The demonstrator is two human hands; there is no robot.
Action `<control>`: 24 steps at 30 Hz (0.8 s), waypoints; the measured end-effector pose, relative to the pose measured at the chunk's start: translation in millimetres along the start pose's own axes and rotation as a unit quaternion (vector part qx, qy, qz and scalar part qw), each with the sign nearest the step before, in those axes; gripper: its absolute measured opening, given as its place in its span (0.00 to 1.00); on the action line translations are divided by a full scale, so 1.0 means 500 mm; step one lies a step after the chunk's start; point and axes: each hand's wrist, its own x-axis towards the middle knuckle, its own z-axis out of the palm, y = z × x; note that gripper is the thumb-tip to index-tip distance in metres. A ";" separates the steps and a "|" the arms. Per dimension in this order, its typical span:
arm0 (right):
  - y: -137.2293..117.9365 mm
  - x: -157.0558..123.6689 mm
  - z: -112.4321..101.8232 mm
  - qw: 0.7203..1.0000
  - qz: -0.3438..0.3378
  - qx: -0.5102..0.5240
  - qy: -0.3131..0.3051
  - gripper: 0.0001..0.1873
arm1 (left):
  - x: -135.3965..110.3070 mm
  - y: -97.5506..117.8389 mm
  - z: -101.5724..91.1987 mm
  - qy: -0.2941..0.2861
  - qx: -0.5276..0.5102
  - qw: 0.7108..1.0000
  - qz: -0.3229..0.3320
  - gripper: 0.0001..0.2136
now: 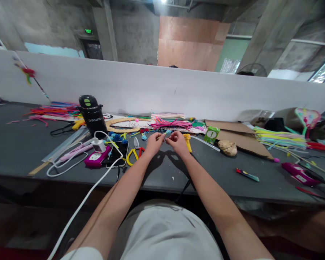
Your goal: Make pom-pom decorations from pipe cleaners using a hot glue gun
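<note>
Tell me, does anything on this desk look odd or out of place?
The lumpy tan object beside the green box looks odd, like a stone among craft stems. Also, the white cable crosses the phone and runs past the front edge of the desk, which looks untidy.

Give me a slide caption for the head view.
Left hand and right hand, close together at a small blue piece, over a cluttered table, near pliers and glue gun.

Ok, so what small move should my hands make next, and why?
Perhaps bring your right hand slightly inward to steady the small light-blue piece: it shows between your hands, and your left hand seems to pinch a thin stick right beside it.
</note>
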 end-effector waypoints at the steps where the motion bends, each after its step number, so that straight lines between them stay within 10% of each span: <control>1: -0.001 0.000 0.000 1.000 0.004 0.004 0.004 0.22 | 0.000 0.001 0.000 -0.002 0.001 1.000 -0.002 0.16; 24: -0.028 -0.007 0.007 0.998 0.006 -0.018 -0.055 0.21 | -0.002 0.007 0.012 -0.015 -0.107 0.994 -0.030 0.20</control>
